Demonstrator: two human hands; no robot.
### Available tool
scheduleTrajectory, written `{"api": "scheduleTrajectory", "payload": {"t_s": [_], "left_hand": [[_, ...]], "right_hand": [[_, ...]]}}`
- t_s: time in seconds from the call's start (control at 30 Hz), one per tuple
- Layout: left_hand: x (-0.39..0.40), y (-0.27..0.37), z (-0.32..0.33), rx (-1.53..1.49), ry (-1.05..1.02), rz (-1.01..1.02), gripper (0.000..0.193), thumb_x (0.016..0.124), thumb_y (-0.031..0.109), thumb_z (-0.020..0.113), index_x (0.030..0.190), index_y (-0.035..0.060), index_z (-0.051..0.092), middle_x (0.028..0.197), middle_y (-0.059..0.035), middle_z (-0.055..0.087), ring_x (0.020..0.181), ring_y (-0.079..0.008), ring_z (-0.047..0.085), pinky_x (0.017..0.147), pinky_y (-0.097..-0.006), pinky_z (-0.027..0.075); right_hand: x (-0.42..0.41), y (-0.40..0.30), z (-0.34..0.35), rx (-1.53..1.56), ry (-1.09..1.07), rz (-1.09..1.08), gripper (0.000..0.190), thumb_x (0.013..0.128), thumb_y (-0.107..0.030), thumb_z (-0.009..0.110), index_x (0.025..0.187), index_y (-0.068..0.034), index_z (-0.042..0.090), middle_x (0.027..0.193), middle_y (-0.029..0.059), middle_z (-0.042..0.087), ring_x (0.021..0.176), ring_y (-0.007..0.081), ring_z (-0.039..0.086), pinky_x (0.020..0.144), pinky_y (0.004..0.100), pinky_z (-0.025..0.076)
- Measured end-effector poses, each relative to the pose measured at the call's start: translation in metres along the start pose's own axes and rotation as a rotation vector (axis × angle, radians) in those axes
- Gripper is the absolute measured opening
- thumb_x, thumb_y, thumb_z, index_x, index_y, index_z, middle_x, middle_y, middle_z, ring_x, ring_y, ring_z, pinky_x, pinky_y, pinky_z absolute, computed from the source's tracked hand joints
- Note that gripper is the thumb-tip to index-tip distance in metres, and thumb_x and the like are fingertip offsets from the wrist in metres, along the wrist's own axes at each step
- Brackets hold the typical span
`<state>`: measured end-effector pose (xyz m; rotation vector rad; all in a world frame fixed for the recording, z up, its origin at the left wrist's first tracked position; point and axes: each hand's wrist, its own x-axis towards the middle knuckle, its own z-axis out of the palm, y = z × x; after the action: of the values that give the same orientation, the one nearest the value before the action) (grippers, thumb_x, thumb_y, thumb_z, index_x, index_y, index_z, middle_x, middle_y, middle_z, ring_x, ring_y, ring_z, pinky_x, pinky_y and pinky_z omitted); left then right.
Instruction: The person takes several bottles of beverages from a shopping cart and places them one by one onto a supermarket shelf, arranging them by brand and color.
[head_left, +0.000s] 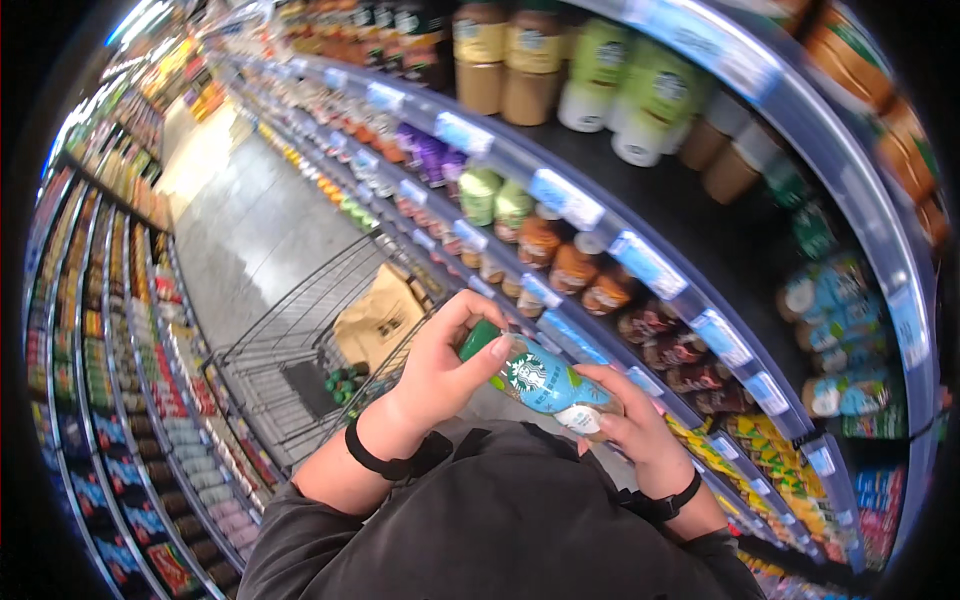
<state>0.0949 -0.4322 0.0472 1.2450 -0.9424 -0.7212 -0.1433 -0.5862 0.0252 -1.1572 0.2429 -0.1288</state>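
Both hands hold one coffee drink bottle (536, 379) with a blue wrapper, a green cap and a Starbucks logo. It lies tilted in front of my chest, cap towards the upper left. My left hand (457, 356) grips the cap end, its thumb on the bottle's shoulder. My right hand (637, 412) is closed around the base end. Past my left hand stands a wire shopping cart (277, 315), which holds a brown paper bag (382, 311) and several small items with green tops (345, 386).
Shelves of bottled drinks (645, 97) run along the right, close to my right arm, with price tags on their edges. Similar blue-wrapped bottles (832, 322) stand on the right shelf. More stocked shelves (135, 360) line the left. A grey floor aisle (232, 217) stretches away between them.
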Motion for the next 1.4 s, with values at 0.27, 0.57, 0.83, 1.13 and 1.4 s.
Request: {"api": "scheduleTrajectory", "payload": {"t_s": [0.27,0.57,0.83,1.13,1.4], "left_hand": [[-0.063,-0.039,-0.159,0.043,0.496,-0.275,0.013,0.100,0.015,0.069,0.107,0.0076,0.062,0.087,0.0031,0.064,0.069,-0.0028,0.052,0.059,-0.0206,0.040],[-0.143,-0.177,-0.341,0.967,0.555,-0.644,0.040,0.094,0.028,0.075,0.121,0.0046,0.056,0.086,-0.0186,0.071,0.077,-0.0312,0.071,0.068,-0.0415,0.054],[-0.191,-0.334,-0.428,0.938,0.353,-1.072,0.057,0.091,0.037,0.073,0.132,0.0019,0.052,0.112,-0.0278,0.073,0.108,-0.0433,0.071,0.092,-0.0500,0.056],[-0.181,-0.453,-0.427,0.853,0.036,-1.317,0.063,0.097,0.037,0.066,0.137,-0.0062,0.046,0.124,-0.0313,0.068,0.119,-0.0446,0.066,0.100,-0.0512,0.053],[-0.178,-0.493,-0.424,0.801,-0.121,-1.357,0.068,0.097,0.036,0.065,0.142,-0.0083,0.042,0.129,-0.0336,0.066,0.119,-0.0453,0.066,0.100,-0.0490,0.054]], "right_hand": [[0.092,0.018,0.034,-0.246,-0.133,0.108,0.053,0.102,-0.017,0.063,0.151,0.000,0.049,0.133,0.0142,0.065,0.098,0.0138,0.062,0.093,0.0319,0.053],[0.166,0.053,0.098,-0.306,-0.104,0.209,0.046,0.103,-0.010,0.059,0.147,0.000,0.051,0.133,0.0140,0.064,0.098,0.0132,0.062,0.096,0.0324,0.052],[0.185,0.070,0.127,-0.343,0.149,0.305,0.042,0.103,-0.002,0.053,0.144,-0.001,0.053,0.130,0.0132,0.066,0.100,0.0165,0.064,0.093,0.0341,0.052],[0.173,0.099,0.152,-0.352,0.367,0.465,0.035,0.107,-0.006,0.052,0.142,-0.001,0.054,0.127,0.0132,0.067,0.100,0.0169,0.066,0.090,0.0329,0.053],[0.135,0.092,0.142,-0.401,0.574,0.498,0.034,0.107,-0.004,0.050,0.141,-0.001,0.056,0.124,0.0130,0.068,0.097,0.0162,0.066,0.090,0.0318,0.053]]}}
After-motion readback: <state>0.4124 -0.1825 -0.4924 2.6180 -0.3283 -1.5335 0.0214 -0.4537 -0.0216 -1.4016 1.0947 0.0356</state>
